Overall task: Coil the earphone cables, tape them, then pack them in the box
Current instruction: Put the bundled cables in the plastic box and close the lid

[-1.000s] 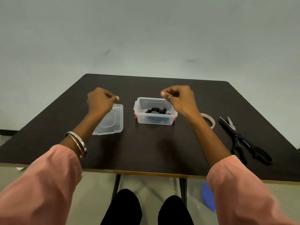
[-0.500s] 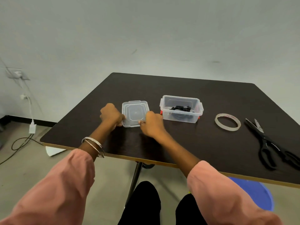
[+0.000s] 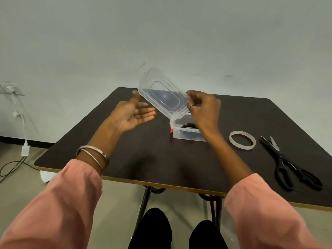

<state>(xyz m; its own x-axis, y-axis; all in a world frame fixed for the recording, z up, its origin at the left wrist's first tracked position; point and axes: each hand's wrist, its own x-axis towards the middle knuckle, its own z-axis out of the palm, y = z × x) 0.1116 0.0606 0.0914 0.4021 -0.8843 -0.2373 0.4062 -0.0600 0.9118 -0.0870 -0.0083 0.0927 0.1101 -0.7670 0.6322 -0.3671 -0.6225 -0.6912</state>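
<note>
Tilting above the box, the lid hangs pinched by the right hand.

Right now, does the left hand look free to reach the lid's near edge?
Probably yes: the left hand is open, holds nothing, beside the tilted lid, with nothing between; the right hand holds its other side.

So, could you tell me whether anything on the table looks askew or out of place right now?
Only the clear lid: it is steeply tilted above the box, pinched by the right hand, not seated. The left hand is open beside it.
</note>
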